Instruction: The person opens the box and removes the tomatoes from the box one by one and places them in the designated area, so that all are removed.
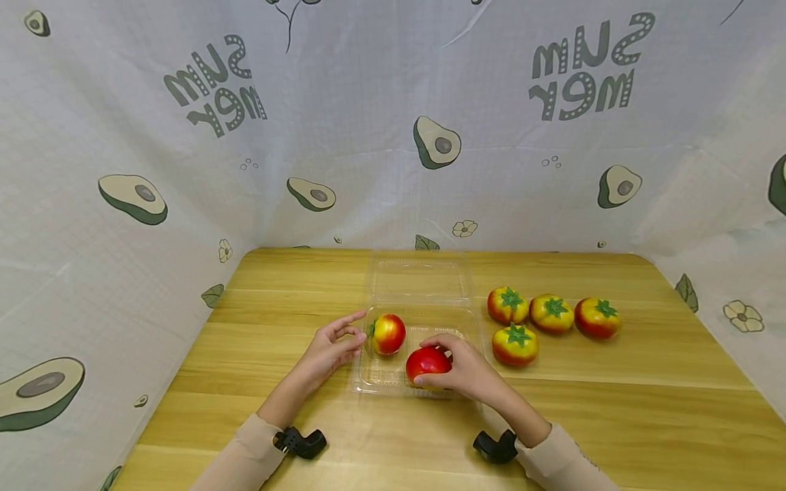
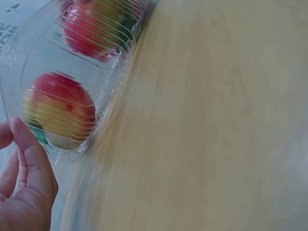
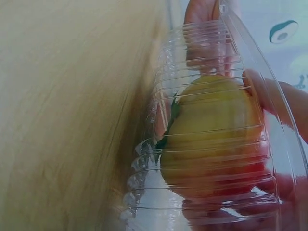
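A clear plastic clamshell box (image 1: 393,387) lies unfolded on the table, its lid (image 1: 420,278) laid back toward the wall. At its left rim, my left hand (image 1: 328,351) pinches the edge between thumb and fingertips. Inside the left part sits a red-and-yellow persimmon (image 1: 389,334), its green leaves turned left. My right hand (image 1: 468,368) grips a second persimmon (image 1: 426,364) in the right front part, red side up. Through the ribbed wall, the right wrist view shows the gripped persimmon (image 3: 211,139) with its green leaves facing down.
Several more red-and-yellow persimmons (image 1: 551,314) with green leaves stand grouped on the wooden table (image 1: 614,395) right of the box. A white curtain (image 1: 368,150) printed with avocados hangs behind and along both sides. Black wrist devices (image 1: 301,443) sit on both forearms.
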Action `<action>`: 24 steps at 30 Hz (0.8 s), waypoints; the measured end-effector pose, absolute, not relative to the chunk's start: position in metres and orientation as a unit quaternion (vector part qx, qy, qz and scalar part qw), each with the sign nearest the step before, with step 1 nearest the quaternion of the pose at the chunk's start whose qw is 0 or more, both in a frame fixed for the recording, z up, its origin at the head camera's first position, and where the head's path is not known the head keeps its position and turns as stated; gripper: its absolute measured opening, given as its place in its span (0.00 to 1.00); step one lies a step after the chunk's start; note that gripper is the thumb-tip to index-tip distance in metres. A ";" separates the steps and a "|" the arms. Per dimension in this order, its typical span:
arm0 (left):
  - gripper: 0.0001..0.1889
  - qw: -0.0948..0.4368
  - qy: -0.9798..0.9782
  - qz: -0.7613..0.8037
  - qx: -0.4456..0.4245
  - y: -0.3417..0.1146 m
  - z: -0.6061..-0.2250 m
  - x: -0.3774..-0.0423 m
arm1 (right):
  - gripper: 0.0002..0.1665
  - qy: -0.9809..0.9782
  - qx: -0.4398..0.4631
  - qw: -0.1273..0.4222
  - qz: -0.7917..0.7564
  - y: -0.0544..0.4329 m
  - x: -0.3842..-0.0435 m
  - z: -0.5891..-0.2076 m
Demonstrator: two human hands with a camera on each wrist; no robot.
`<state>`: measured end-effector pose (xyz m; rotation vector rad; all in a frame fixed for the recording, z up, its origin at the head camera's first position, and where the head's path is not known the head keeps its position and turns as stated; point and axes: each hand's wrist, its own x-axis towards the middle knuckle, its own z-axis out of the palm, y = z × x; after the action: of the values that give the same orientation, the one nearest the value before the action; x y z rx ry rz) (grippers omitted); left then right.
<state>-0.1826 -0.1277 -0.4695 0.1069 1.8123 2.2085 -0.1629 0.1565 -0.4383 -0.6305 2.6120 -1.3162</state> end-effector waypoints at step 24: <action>0.29 0.144 0.624 0.767 0.040 -0.128 -0.471 -0.184 | 0.34 0.856 -0.218 0.073 -0.463 0.160 -0.163 -0.438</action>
<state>-0.1837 -0.1281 -0.4707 0.1140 1.7972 2.2112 -0.1629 0.1595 -0.4375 -0.6542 2.5726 -1.3899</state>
